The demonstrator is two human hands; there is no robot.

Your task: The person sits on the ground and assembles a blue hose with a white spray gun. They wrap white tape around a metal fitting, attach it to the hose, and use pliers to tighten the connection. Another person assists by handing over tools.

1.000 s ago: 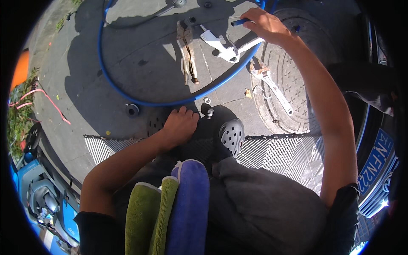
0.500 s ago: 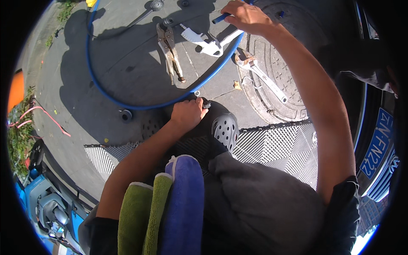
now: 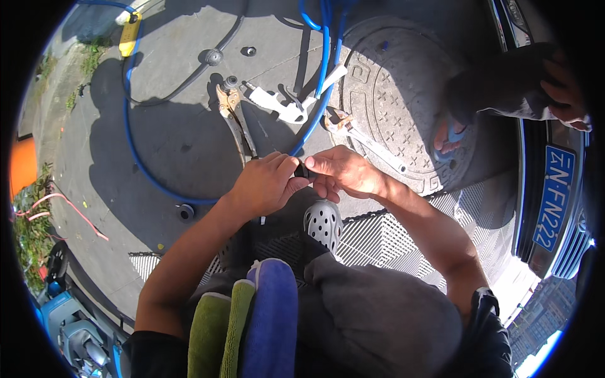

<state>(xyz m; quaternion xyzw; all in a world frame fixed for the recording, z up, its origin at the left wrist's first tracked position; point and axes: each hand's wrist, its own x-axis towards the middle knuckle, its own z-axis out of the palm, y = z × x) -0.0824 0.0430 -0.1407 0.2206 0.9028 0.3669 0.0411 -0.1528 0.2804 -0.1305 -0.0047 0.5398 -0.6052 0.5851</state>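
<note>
My left hand (image 3: 265, 183) and my right hand (image 3: 346, 173) meet above the ground in front of my knees. Between their fingertips is a small black fitting (image 3: 301, 170), gripped from both sides and partly hidden. Just past my left hand lie rusty locking pliers (image 3: 234, 120), their handle ends covered by the hand. A white air gun (image 3: 283, 108) rests beyond, close to the blue hose (image 3: 326, 44). An adjustable wrench (image 3: 372, 146) with a rusty head lies past my right hand. A small pale tip (image 3: 263, 220) shows below my left hand; its kind is unclear.
A round manhole cover (image 3: 403, 82) lies at the right, near a car's front (image 3: 535, 157). Another person's foot (image 3: 449, 138) stands on it. Small dark ring-shaped parts (image 3: 184, 213) are scattered about. Grey slatted matting (image 3: 397, 233) spans the ground near me. Rolled towels (image 3: 274, 315) sit before me.
My right hand has let go of the blue hose and come down toward me to the fitting at my left hand. The view has shifted, and another person's foot shows at the right.
</note>
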